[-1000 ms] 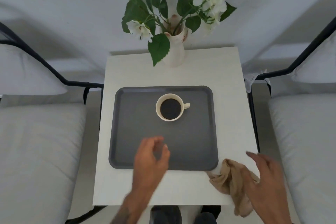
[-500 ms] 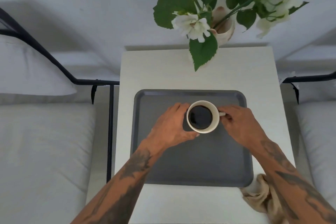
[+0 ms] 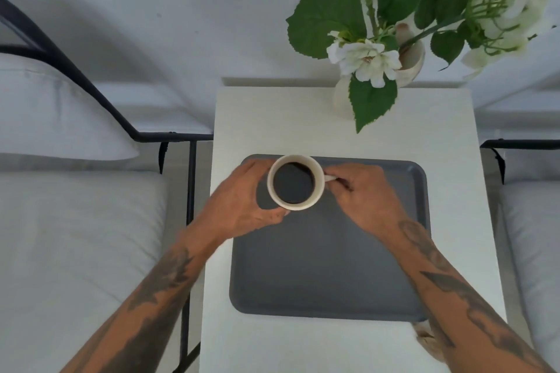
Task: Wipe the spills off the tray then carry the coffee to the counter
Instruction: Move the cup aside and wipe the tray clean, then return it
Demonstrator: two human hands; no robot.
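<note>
Lifted toward the tray's (image 3: 327,266) far left corner, the brimming coffee cup (image 3: 295,182) demands steadiness: left hand (image 3: 242,206) cradles its wall, right hand (image 3: 363,197) fingers pinch the handle.

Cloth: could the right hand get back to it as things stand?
Probably not right away: the right hand is pinching the cup handle. The cloth lies under that forearm at the tray's near right corner, otherwise unblocked.

A: What's worn on the arms?
B: Nothing, no sleeves. The 2 forearms are bare, with dark tattoos on both.
A: And the left hand (image 3: 242,206) and right hand (image 3: 368,197)?
B: No gloves.
</note>
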